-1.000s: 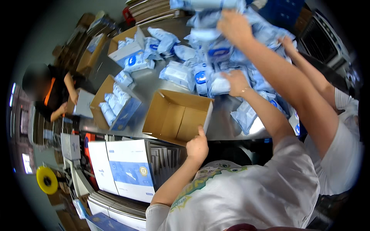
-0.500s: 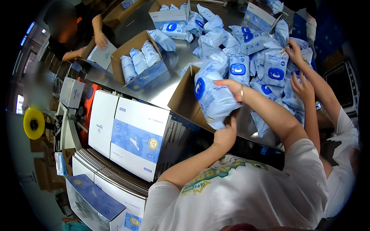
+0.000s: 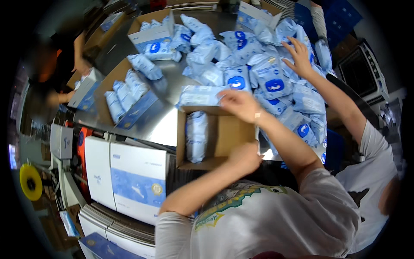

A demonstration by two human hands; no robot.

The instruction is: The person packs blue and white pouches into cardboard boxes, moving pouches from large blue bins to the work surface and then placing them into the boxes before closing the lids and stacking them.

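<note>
An open cardboard box (image 3: 228,134) stands in front of me at the table's near edge. One pale blue soft pack (image 3: 197,137), apparently wipes, is upright along its left wall. My left hand (image 3: 246,156), slightly blurred, is closed at the box's near right corner; its fingertips are partly hidden. My right hand (image 3: 241,105) is over the far wall with bent fingers apart, its fingertips close to another soft pack (image 3: 200,95) lying just behind the box. Whether they touch that pack is unclear. Beyond lies a heap of similar packs (image 3: 271,75).
A co-worker's hand (image 3: 299,58) reaches over the heap from the right. At left, another person handles a small carton (image 3: 87,90). An open carton with several packs (image 3: 140,101) stands on the metal table (image 3: 161,118). Flat white-and-blue cartons (image 3: 138,172) are stacked at my left.
The pack I held in both hands has left them. My right hand has moved to the box's far wall, my left to its near right corner. The box now sits squarer before me.
</note>
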